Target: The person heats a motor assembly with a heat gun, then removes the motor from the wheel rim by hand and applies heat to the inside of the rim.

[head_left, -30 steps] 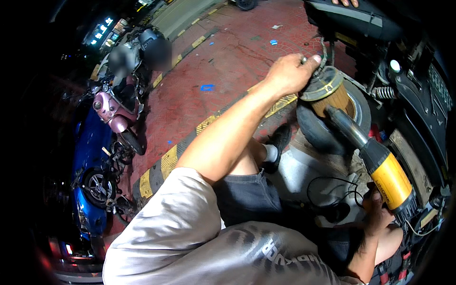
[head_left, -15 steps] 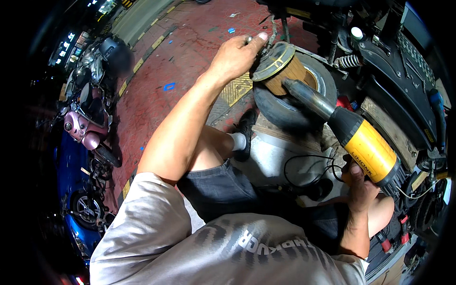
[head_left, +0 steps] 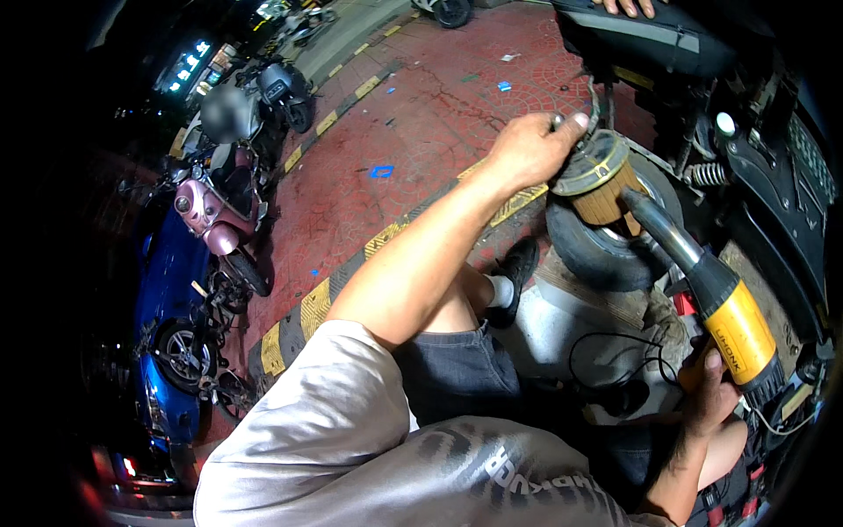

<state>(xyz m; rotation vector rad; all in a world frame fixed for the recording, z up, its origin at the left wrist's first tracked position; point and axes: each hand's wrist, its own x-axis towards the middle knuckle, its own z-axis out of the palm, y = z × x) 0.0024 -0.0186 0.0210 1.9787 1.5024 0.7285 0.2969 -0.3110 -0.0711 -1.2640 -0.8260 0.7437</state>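
My right hand (head_left: 709, 393) is wrapped round the handle of a yellow and black heat gun (head_left: 740, 332). Its metal nozzle (head_left: 665, 230) points up and left, close to the side of a motor core (head_left: 597, 204). That core has a grey round cover and brown ribbed sides, and it stands tilted over the open hub of a wheel with a black tyre (head_left: 606, 263). My left hand (head_left: 534, 154) is closed at the top of the core, near its shaft and a cable; the exact grip is partly hidden by the fingers.
The wheel rests on a wooden block (head_left: 584, 294). A black cord (head_left: 575, 356) loops below it. At right stands a dark vehicle frame with a spring (head_left: 705, 176). Another person's hand (head_left: 625, 7) lies on a black seat. Parked at left are a pink scooter (head_left: 211, 215) and a blue car (head_left: 167, 272).
The whole view has swung, so everything sits farther right in the picture. Another person's hand has come into sight at the top. Both my hands keep their grips, and the nozzle stays by the core.
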